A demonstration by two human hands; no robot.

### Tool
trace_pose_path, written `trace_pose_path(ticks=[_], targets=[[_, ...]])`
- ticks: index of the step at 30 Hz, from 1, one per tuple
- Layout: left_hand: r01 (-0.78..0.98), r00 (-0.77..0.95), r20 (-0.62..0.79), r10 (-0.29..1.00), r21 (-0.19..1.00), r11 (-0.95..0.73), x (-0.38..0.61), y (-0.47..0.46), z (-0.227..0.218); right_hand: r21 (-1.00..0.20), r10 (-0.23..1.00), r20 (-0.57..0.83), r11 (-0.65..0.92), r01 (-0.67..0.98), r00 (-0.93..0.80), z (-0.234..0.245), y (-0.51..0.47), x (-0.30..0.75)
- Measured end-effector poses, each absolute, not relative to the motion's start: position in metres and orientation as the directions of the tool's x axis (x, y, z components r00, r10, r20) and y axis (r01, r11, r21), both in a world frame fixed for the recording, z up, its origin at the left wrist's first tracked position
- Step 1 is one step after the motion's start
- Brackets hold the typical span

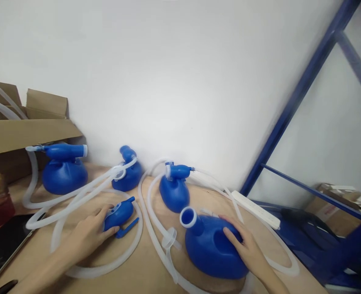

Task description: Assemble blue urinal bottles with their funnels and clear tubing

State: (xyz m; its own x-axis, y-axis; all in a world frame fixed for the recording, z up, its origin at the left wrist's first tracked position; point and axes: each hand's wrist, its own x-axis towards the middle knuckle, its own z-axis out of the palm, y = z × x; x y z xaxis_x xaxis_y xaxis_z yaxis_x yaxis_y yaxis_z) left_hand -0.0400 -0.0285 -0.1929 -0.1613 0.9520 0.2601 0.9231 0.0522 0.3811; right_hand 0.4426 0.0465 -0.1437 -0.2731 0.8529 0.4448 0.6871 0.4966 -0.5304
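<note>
My left hand (90, 228) is closed around a small blue plastic mouthpiece (122, 214) that lies on the table, with a flat strap-like part beside it. My right hand (244, 245) grips a blue plastic urinal bottle (209, 257) at its handle. The bottle stands on the table, its neck tilted to the left with a white ring (188, 217) around the opening. Near the neck lies a clear round cap (169, 238) with a strap, beside a translucent hose (149, 208). My right fingertips are partly hidden behind the handle.
Three similar blue bottles stand along the wall: left (64, 175), middle (128, 175) and right (174, 194), with hoses looped between them. A cardboard box (30, 132) and dark tablet (7, 249) are at left. A white power strip (256, 209) and blue metal rack (293, 108) are at right.
</note>
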Motion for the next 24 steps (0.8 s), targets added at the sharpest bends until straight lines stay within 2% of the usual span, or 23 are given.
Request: trace_pose_path(ticks=[2, 5, 7, 9, 12, 14, 17, 19, 22, 24], targets=[[0.914, -0.083, 0.363, 0.928, 0.398, -0.074, -0.036, -0.030, -0.173, -0.442, 0.820, 0.494, 0.524, 0.728, -0.290, -0.139, 0.045, 0.440], [0.893, 0.056, 0.555, 0.830, 0.345, -0.291, -0.020, -0.040, -0.128, -0.361, 0.741, 0.583, 0.603, 0.712, -0.333, -0.124, 0.033, 0.421], [0.869, 0.108, 0.627, 0.772, 0.317, -0.379, -0.002, -0.051, -0.093, -0.428, 0.712, 0.567, 0.685, 0.589, -0.415, -0.109, 0.021, 0.395], [0.823, 0.235, 0.665, 0.709, 0.252, -0.509, 0.018, -0.061, -0.061, -0.568, 0.698, 0.534, 0.714, 0.409, -0.477, -0.094, 0.008, 0.363], [0.708, 0.415, 0.693, 0.589, 0.161, -0.688, 0.047, -0.070, -0.031, -0.813, 0.740, 0.516, 0.582, 0.027, -0.431, -0.077, -0.005, 0.317], [0.643, 0.399, 0.743, 0.537, 0.191, -0.742, 0.064, -0.072, -0.028, -0.859, 0.777, 0.508, 0.491, -0.147, -0.372, -0.073, -0.010, 0.296], [0.562, 0.241, 0.813, 0.530, 0.328, -0.759, 0.083, -0.068, -0.038, -0.882, 0.858, 0.464, 0.426, -0.200, -0.219, -0.073, -0.015, 0.280], [0.510, 0.180, 0.842, 0.508, 0.362, -0.780, 0.091, -0.063, -0.048, -0.930, 0.931, 0.319, 0.271, -0.247, -0.177, -0.074, -0.020, 0.275], [0.489, 0.172, 0.891, 0.420, 0.293, -0.822, 0.098, -0.054, -0.059, -0.950, 0.962, 0.070, -0.016, -0.310, -0.263, -0.069, -0.028, 0.272], [0.518, 0.180, 0.907, 0.381, 0.242, -0.820, 0.101, -0.047, -0.064, -0.949, 0.947, 0.004, -0.097, -0.300, -0.320, -0.063, -0.029, 0.272]])
